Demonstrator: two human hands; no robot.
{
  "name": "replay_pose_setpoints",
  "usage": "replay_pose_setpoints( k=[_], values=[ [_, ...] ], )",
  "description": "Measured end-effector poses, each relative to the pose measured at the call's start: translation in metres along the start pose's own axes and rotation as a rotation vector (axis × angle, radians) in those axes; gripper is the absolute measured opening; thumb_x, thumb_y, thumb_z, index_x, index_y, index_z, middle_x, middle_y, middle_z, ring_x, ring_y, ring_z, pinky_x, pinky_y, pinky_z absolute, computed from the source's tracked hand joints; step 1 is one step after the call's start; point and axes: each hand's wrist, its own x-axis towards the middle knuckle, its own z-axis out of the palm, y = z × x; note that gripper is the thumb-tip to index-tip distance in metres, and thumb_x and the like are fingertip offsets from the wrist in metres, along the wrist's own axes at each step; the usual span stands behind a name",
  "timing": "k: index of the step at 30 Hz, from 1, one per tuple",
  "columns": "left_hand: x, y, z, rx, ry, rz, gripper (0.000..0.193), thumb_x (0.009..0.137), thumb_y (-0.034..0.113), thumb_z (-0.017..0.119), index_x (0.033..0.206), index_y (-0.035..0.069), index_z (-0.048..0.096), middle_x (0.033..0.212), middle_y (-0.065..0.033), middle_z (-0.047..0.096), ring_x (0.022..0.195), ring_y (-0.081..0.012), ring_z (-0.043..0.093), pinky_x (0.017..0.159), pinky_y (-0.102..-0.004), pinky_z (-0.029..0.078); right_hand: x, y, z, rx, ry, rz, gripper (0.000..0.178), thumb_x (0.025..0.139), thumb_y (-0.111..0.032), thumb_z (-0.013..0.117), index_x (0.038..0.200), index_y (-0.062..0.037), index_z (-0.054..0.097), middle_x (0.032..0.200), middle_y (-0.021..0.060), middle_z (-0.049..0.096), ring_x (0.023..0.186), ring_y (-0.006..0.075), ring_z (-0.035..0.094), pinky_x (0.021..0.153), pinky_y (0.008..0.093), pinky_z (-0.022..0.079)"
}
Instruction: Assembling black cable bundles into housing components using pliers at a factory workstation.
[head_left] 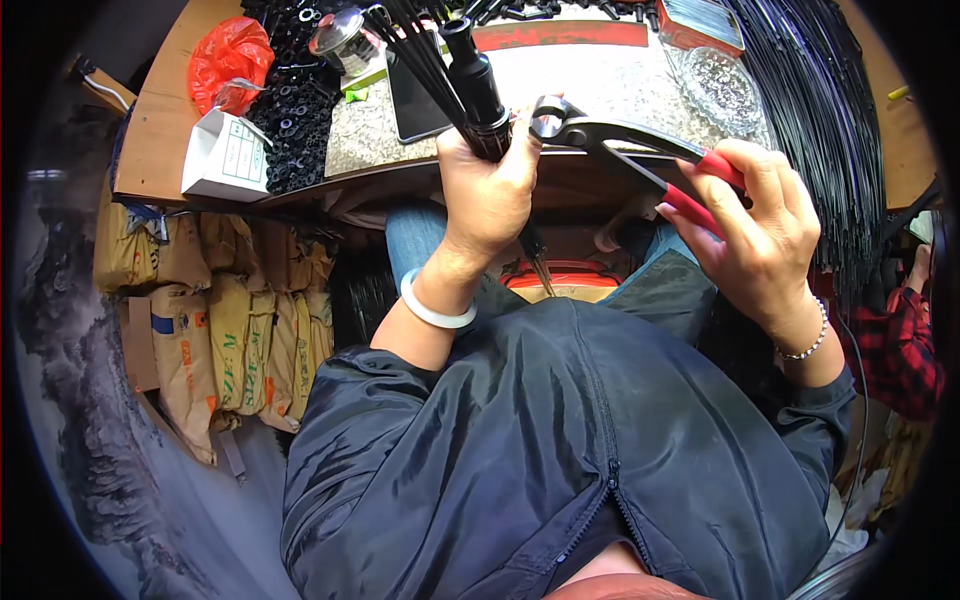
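Hands: two, left hand (487, 190), right hand (762, 235).
Pliers (640, 150), red-handled: one.
Rod bundle (478, 85), black, capped: one; rod count cannot tell.
Bracelets: two, white bangle (433, 308), bead chain (808, 345).
Phone (415, 95): one.
Glass dish (722, 88): one.
Red bag (230, 60): one.
White box (225, 155): one.
Metal tin (343, 42): one.
Black rings (290, 110): heap, uncountable.
Long rods (825, 120) at right: uncountable.
Sacks (215, 330) under bench: several, exact count unclear.

Red bag (229, 58), glass dish (722, 88), perhaps a phone (413, 95).
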Motion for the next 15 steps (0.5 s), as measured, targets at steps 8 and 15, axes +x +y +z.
replay_pose_setpoints(
  k=[8, 15],
  values=[
    [-0.006, 0.011, 0.002, -0.022, -0.056, -0.009, 0.03, 0.09, 0.012, 0.054, 0.109, -0.011, 0.057, 0.054, 0.0061, 0.04, 0.04, -0.0009, 0.032, 0.037, -0.0176, 0.026, -0.008, -0.006, -0.002, -0.08, 0.012, -0.044, 0.018, 0.072, -0.013, 0.073, 0.082, -0.0036, 0.061, 0.093, 0.0091, 0.059, 0.076, 0.0237, 0.057, 0.063, 0.0307, 0.048],
    [-0.004, 0.001, 0.0, -0.086, -0.013, -0.014, 0.011, 0.087, 0.006, 0.06, 0.092, 0.002, 0.069, 0.056, 0.0077, 0.047, 0.049, 0.0, 0.039, 0.044, -0.0202, 0.029, -0.005, -0.009, -0.008, -0.14, 0.023, -0.034, 0.023, 0.07, -0.014, 0.075, 0.088, -0.0046, 0.063, 0.093, 0.0072, 0.058, 0.076, 0.0217, 0.056, 0.064, 0.0308, 0.048]
  ],
)
